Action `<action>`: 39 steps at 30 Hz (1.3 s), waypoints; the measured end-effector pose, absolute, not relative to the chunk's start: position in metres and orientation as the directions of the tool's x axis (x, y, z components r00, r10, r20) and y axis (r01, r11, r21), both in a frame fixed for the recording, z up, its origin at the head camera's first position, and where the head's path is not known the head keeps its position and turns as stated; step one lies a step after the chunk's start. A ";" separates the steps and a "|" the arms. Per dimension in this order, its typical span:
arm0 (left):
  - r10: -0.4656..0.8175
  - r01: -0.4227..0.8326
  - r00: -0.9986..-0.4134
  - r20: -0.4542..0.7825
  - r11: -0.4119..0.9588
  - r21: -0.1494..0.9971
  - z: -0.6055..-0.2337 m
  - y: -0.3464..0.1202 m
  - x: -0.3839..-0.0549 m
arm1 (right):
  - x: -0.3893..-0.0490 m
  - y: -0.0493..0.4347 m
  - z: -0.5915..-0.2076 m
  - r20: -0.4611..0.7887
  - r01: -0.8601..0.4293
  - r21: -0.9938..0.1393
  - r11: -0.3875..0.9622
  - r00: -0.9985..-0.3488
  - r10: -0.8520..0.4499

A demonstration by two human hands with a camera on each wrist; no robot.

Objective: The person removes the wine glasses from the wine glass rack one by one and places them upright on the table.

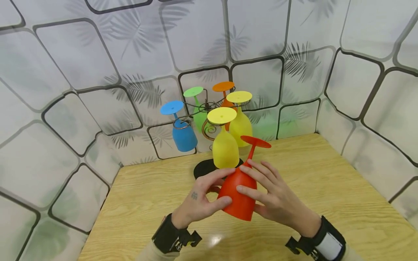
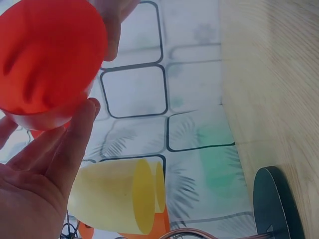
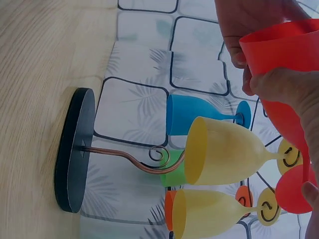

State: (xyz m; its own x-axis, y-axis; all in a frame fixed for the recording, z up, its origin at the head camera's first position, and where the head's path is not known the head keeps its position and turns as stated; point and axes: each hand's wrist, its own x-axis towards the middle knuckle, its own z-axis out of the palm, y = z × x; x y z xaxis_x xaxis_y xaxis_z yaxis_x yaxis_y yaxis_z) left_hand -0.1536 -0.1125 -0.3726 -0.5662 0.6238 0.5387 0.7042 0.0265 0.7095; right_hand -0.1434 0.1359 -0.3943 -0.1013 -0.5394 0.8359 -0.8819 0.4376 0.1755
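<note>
Wooden bench (image 1: 326, 188) below, both hands (image 1: 241, 197) curl around the red goblet's (image 1: 240, 194) bowl; probably light, rigid plastic, best gripped there.

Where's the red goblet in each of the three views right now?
Head: red goblet low centre, held upside down by both hands.
Left wrist: top left, open mouth facing the camera.
Right wrist: right edge, bowl upper right.
Shared landmark: the rack's black base.

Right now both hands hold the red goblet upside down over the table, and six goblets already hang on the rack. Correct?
Not quite. The head view shows five goblets on the rack, not six: blue, green, orange and two yellow. The rest holds: left hand and right hand grip the inverted red goblet.
</note>
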 end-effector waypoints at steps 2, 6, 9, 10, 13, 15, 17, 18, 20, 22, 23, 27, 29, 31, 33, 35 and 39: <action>0.626 0.705 -0.558 0.545 0.011 0.709 -0.372 -0.112 -0.153 | -0.143 0.137 -0.394 0.840 -0.889 0.139 0.436 -0.127 -0.527; 0.625 0.708 -0.551 0.553 -0.001 0.706 -0.372 -0.113 -0.152 | -0.141 0.137 -0.394 0.849 -0.899 0.085 0.429 -0.161 -0.504; 0.623 0.708 -0.548 0.558 -0.010 0.706 -0.373 -0.113 -0.151 | -0.140 0.136 -0.394 0.856 -0.905 0.046 0.423 -0.182 -0.483; 0.623 0.707 -0.547 0.560 -0.015 0.707 -0.373 -0.113 -0.152 | -0.140 0.136 -0.394 0.860 -0.906 0.035 0.421 -0.187 -0.475; 0.623 0.704 -0.539 0.567 -0.036 0.709 -0.372 -0.113 -0.153 | -0.141 0.137 -0.393 0.874 -0.912 0.012 0.410 -0.190 -0.447; 0.625 0.703 -0.532 0.571 -0.051 0.710 -0.372 -0.112 -0.154 | -0.142 0.137 -0.393 0.883 -0.918 -0.007 0.397 -0.192 -0.428; 0.630 0.706 -0.517 0.579 -0.069 0.705 -0.371 -0.112 -0.155 | -0.143 0.137 -0.394 0.891 -0.924 -0.031 0.381 -0.198 -0.408; 0.634 0.707 -0.509 0.582 -0.078 0.703 -0.371 -0.112 -0.155 | -0.143 0.137 -0.394 0.894 -0.926 -0.047 0.375 -0.206 -0.397; 0.641 0.716 -0.493 0.588 -0.085 0.693 -0.371 -0.112 -0.156 | -0.143 0.136 -0.397 0.899 -0.927 -0.083 0.365 -0.228 -0.374; 0.649 0.719 -0.485 0.586 -0.085 0.690 -0.372 -0.111 -0.157 | -0.141 0.135 -0.400 0.902 -0.926 -0.119 0.358 -0.252 -0.351; 0.651 0.719 -0.488 0.582 -0.079 0.691 -0.373 -0.111 -0.157 | -0.141 0.135 -0.401 0.903 -0.925 -0.136 0.354 -0.263 -0.339; 0.643 0.732 -0.503 0.577 -0.037 0.680 -0.374 -0.109 -0.157 | -0.139 0.134 -0.408 0.902 -0.919 -0.205 0.337 -0.311 -0.300; 0.635 0.749 -0.507 0.583 -0.012 0.663 -0.374 -0.108 -0.157 | -0.140 0.135 -0.410 0.897 -0.914 -0.245 0.324 -0.340 -0.282; 0.628 0.771 -0.498 0.598 0.005 0.637 -0.373 -0.107 -0.157 | -0.142 0.135 -0.412 0.888 -0.904 -0.287 0.317 -0.375 -0.266; 0.623 0.793 -0.488 0.612 0.023 0.609 -0.372 -0.107 -0.157 | -0.143 0.137 -0.414 0.871 -0.886 -0.332 0.323 -0.420 -0.255; 0.618 0.812 -0.479 0.624 0.042 0.582 -0.372 -0.107 -0.157 | -0.145 0.137 -0.417 0.855 -0.870 -0.368 0.329 -0.456 -0.249; 0.603 0.836 -0.474 0.641 0.081 0.543 -0.373 -0.106 -0.158 | -0.148 0.137 -0.423 0.834 -0.850 -0.416 0.324 -0.499 -0.237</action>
